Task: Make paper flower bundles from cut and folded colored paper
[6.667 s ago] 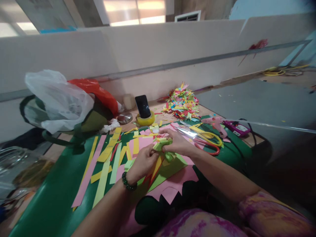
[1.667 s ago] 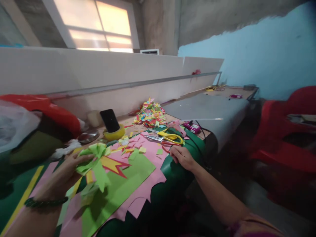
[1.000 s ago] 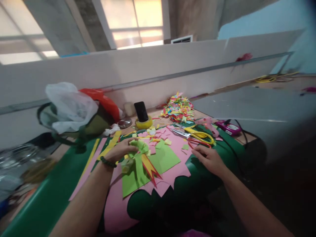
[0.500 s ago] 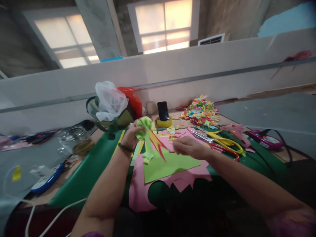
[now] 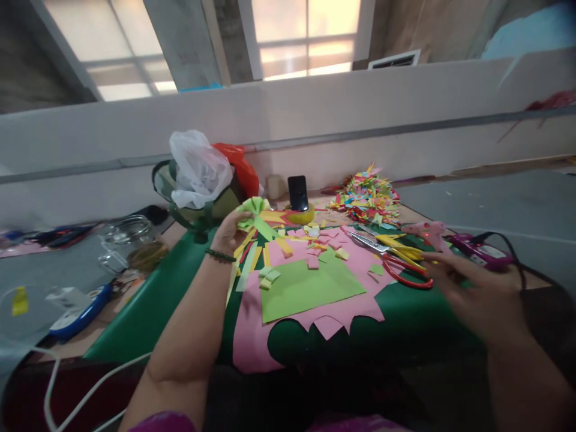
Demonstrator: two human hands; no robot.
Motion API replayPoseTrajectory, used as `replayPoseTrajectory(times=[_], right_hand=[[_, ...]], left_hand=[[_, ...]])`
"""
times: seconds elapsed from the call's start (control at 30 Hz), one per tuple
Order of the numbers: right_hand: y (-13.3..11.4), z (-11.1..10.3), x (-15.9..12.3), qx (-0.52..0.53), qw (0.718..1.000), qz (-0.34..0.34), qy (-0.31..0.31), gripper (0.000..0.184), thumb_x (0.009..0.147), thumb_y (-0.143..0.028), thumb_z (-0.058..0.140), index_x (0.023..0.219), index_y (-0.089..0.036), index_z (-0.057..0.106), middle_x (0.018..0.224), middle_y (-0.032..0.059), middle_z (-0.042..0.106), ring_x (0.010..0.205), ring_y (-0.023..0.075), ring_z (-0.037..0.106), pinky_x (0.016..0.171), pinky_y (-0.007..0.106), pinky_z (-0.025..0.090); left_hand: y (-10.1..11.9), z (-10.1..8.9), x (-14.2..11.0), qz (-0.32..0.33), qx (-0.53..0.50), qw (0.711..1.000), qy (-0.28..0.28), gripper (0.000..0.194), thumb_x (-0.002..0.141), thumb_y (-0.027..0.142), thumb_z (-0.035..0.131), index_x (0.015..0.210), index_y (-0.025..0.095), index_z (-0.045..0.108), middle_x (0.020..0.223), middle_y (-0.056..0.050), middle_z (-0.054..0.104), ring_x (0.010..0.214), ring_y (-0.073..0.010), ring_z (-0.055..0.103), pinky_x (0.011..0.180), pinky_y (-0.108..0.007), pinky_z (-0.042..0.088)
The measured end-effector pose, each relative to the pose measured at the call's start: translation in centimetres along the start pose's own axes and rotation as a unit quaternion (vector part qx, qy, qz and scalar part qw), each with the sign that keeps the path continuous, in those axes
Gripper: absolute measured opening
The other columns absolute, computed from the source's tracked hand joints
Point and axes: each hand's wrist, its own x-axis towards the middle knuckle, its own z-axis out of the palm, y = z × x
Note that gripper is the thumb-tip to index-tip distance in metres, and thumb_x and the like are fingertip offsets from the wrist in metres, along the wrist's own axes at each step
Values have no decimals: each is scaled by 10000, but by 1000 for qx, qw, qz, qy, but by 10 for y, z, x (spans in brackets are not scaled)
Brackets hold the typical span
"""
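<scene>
My left hand [image 5: 228,231] is closed on a light green paper rosette [image 5: 255,207] with yellow, red and green paper tails pointing right. My right hand [image 5: 477,288] is at the right, its fingers stretched out beside the yellow-handled scissors [image 5: 407,252] and the grip of a pink glue gun [image 5: 429,231]. Whether the fingertips touch either one I cannot tell. Red-handled scissors [image 5: 407,279] lie just left of the hand. Between my hands, a green paper sheet [image 5: 310,288] rests on cut pink paper [image 5: 252,342], with small folded paper pieces [image 5: 269,277] on it.
A phone [image 5: 297,192] leans by a yellow tape roll [image 5: 302,215]. Behind are a heap of paper scraps [image 5: 366,195] and a basket [image 5: 209,210] with a white plastic bag [image 5: 200,174]. A purple device [image 5: 483,252] with a cable sits right; a green mat [image 5: 148,300] covers the table.
My right hand has moved right, from over the paper to beside the scissors and glue gun. My left hand has shifted slightly left and up; the rosette's tails have swung from downward to rightward.
</scene>
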Motion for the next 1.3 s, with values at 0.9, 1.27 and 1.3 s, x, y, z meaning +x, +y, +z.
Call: replayPoseTrajectory(times=[0.9, 1.27, 1.3], right_hand=[[-54, 81, -6, 78, 919, -122, -366, 240, 956, -190, 500, 871, -189, 724, 953, 75, 726, 904, 210, 604, 786, 327, 506], [-58, 53, -16, 190, 904, -122, -364, 550, 713, -514, 777, 1128, -175, 654, 1139, 123, 678, 1062, 269, 577, 908, 413, 494], [-60, 48, -17, 201, 895, -125, -378, 606, 670, -526, 804, 1141, -177, 648, 1142, 123, 675, 1061, 268, 577, 901, 409, 497]], left_hand=[[-37, 18, -1, -117, 178, 958, -192, 492, 519, 131, 806, 999, 161, 702, 876, -45, 742, 737, -180, 683, 631, -238, 532], [-48, 3, 13, -110, 172, 973, -109, 442, 504, 115, 796, 927, 145, 672, 816, -35, 714, 650, -141, 649, 551, -206, 495], [-50, 1, 16, -110, 173, 975, -89, 422, 500, 113, 790, 900, 145, 657, 785, -25, 702, 634, -139, 642, 542, -205, 493]])
